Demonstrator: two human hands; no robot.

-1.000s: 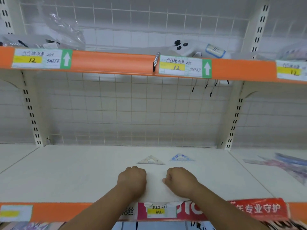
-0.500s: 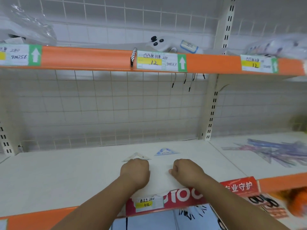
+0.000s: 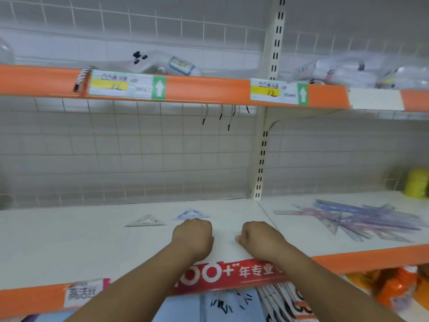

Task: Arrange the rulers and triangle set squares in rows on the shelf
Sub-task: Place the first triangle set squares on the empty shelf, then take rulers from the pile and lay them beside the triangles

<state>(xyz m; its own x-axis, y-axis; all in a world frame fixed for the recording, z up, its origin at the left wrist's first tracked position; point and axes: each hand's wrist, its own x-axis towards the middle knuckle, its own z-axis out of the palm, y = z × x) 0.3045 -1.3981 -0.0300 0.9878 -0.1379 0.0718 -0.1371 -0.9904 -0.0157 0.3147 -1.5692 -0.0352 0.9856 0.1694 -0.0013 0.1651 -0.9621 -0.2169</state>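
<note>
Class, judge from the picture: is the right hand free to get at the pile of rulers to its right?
Probably yes. The right hand rests as a fist on the shelf, and only bare shelf lies between it and the pile of rulers; the upright post stands further back.

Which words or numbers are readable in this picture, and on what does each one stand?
"12": left price tag, rest blurred.
"12": right price tag, rest blurred.
"00+ 年专业": red banner, both ends hidden.
Unreadable: lower left label, too blurred.
</note>
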